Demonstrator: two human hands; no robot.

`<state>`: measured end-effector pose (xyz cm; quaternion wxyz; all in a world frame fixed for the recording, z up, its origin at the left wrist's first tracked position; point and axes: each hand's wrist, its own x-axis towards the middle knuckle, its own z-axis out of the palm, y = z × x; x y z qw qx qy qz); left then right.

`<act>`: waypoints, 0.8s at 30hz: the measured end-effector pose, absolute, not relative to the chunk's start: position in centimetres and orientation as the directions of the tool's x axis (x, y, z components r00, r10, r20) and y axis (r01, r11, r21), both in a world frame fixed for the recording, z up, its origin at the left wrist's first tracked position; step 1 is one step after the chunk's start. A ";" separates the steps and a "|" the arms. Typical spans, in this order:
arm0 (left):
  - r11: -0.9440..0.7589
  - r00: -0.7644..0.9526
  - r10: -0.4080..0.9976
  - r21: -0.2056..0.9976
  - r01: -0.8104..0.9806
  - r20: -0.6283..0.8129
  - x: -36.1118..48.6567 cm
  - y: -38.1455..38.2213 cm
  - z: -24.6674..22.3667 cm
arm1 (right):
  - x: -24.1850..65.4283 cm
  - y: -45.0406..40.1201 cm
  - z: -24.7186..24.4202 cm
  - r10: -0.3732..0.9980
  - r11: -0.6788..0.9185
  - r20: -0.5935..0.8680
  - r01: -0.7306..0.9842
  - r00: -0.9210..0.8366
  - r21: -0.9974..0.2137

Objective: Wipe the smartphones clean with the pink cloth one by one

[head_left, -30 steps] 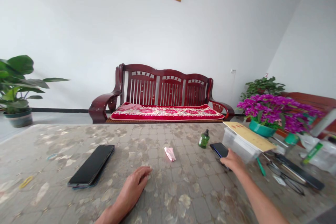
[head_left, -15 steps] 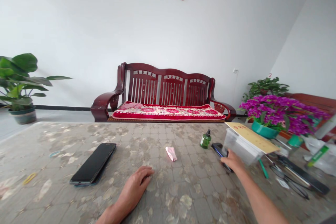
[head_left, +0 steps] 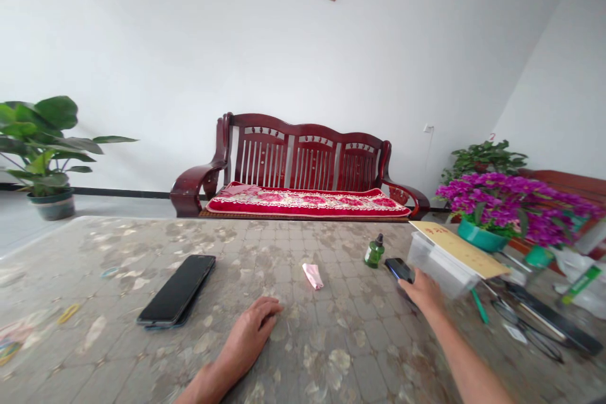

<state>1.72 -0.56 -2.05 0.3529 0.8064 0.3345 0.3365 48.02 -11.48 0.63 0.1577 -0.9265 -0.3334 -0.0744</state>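
My left hand (head_left: 253,334) rests on the patterned tabletop (head_left: 326,328), its fingers curled together; whatever may be under them is hidden. At the right, my right hand (head_left: 423,290) lies over the near part of a small dark phone (head_left: 398,269), with the fingers wrapped round it. Just beyond that phone stands a green bottle (head_left: 374,251) with a black cap. A folded pink cloth (head_left: 313,276) lies between my hands, farther back. Left of my left hand is a large black phone (head_left: 177,290) on top of another flat item.
Beside my right hand are a clear plastic box (head_left: 440,265) with a yellow envelope (head_left: 459,247) on it, a green pen (head_left: 480,306), glasses (head_left: 525,328) and purple flowers (head_left: 511,205). A yellow band (head_left: 69,313) lies at the left. Behind the table is a wooden bench (head_left: 310,164).
The view has shifted slightly left. My right hand has moved farther over the small phone and covers more of it. My left hand has stayed almost still.
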 end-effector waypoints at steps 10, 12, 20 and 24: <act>-0.516 0.313 0.846 0.810 0.279 0.431 1.1 0.1 -1.6 | 31.2 -3.7 -2.1 0.868 -0.125 0.328 0.804 0.372 -0.581; -0.514 0.246 0.857 0.791 0.332 0.454 0.1 1.2 -0.8 | 29.2 -2.4 -2.4 0.868 -0.150 0.300 0.786 0.395 -0.600; -0.250 0.087 0.944 0.521 0.816 0.318 -7.0 5.8 3.9 | 25.1 -2.6 -1.7 0.909 -0.208 0.279 0.916 0.311 -0.344; -0.046 0.014 0.990 0.222 0.974 0.143 -9.2 6.0 4.5 | 24.3 -3.1 -2.0 0.906 -0.117 0.368 0.960 0.209 -0.256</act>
